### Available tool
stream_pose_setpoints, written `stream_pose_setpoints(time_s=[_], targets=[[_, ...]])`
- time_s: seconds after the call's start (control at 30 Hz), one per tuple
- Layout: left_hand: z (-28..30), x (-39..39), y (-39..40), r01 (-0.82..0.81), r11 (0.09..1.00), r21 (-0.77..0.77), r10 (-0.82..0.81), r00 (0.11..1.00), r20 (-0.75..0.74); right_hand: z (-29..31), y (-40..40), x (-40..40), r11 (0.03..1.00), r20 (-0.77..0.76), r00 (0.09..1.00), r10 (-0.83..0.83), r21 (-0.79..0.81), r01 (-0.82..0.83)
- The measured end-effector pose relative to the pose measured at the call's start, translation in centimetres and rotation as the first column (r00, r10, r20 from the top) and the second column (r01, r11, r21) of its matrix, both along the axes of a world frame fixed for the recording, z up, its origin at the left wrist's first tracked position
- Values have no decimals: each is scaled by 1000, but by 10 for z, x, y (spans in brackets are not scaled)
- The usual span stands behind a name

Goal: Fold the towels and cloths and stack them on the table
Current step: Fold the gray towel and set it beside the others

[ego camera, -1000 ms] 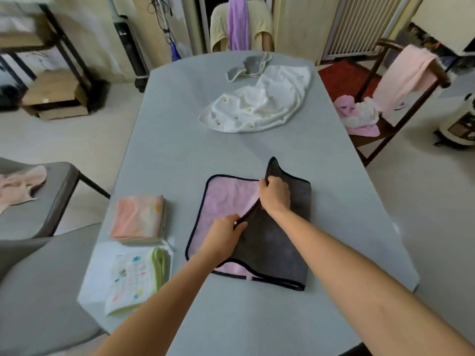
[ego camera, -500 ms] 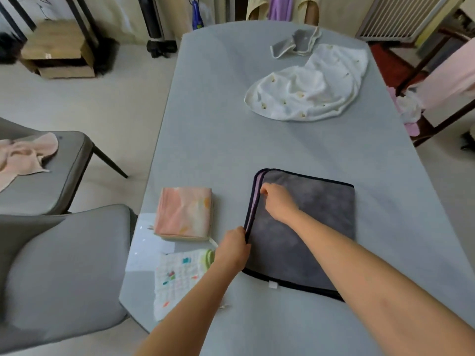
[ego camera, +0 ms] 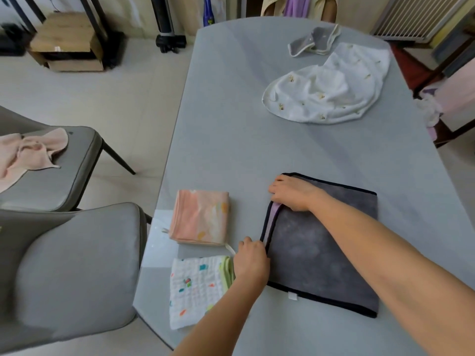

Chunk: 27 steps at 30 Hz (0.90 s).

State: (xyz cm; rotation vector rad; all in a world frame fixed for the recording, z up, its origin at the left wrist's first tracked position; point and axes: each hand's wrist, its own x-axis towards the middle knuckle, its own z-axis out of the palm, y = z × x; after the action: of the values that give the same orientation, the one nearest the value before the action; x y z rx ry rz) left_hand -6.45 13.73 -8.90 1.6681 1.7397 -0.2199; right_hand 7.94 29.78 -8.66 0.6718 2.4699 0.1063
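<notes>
Now both arms outstretched, left hand [ego camera: 250,262] pinching grey towel [ego camera: 323,247] edge (near corner), right hand [ego camera: 293,192] gripping far corner.

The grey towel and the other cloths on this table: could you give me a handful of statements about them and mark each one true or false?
1. The grey towel lies folded over, with a strip of its lilac inner side showing at the left edge. True.
2. Both hands are on the white cloth. False: the left hand and the right hand are both at the grey towel's left edge, and the white cloth lies crumpled farther up the table.
3. A folded peach cloth lies to the left of the grey towel. True.
4. The patterned white cloth sits on top of the peach cloth. False: it lies apart, nearer the person.
5. The chair on the left is bare. False: a pink cloth lies on it.
</notes>
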Motion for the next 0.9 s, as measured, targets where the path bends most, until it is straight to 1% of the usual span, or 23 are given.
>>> stream_pose_setpoints(time_s=[0.07,0.13,0.23,0.3,0.4,0.47,0.6,0.67,0.7,0.8,0.87,0.9], targets=[[-2,-1,-1,8,1000,12,-8,1000,1,2,-2,4,999,35,999,-26,-23,27],[-3,-3,0,-1,1000,13,1,1000,15,6,-7,7,998,23,998,-62,3,62],[1,-6,11,10,1000,21,-10,1000,11,22,-10,20,986,-49,988,-149,70,152],[17,-4,24,22,997,68,-21,999,-27,39,-16,43,959,-97,961,-260,90,268],[54,3,54,65,980,187,-39,989,-141,62,-26,77,883,-199,873,-445,66,465],[91,15,75,71,963,261,-32,988,-152,85,-31,100,828,-254,816,-519,90,554],[168,54,101,-33,932,361,29,999,15,141,-40,144,723,-380,716,-586,154,673],[194,74,105,-108,912,396,59,989,134,164,-53,162,675,-439,665,-604,160,720],[202,82,105,-137,894,427,72,984,166,172,-59,168,653,-463,639,-615,156,741],[225,108,104,-98,841,532,11,986,165,189,-79,193,597,-530,560,-637,122,793],[237,121,103,-73,833,549,-16,988,156,197,-88,208,589,-595,508,-622,72,805],[241,127,104,-31,827,561,-46,991,123,201,-92,214,582,-627,476,-617,43,812]])
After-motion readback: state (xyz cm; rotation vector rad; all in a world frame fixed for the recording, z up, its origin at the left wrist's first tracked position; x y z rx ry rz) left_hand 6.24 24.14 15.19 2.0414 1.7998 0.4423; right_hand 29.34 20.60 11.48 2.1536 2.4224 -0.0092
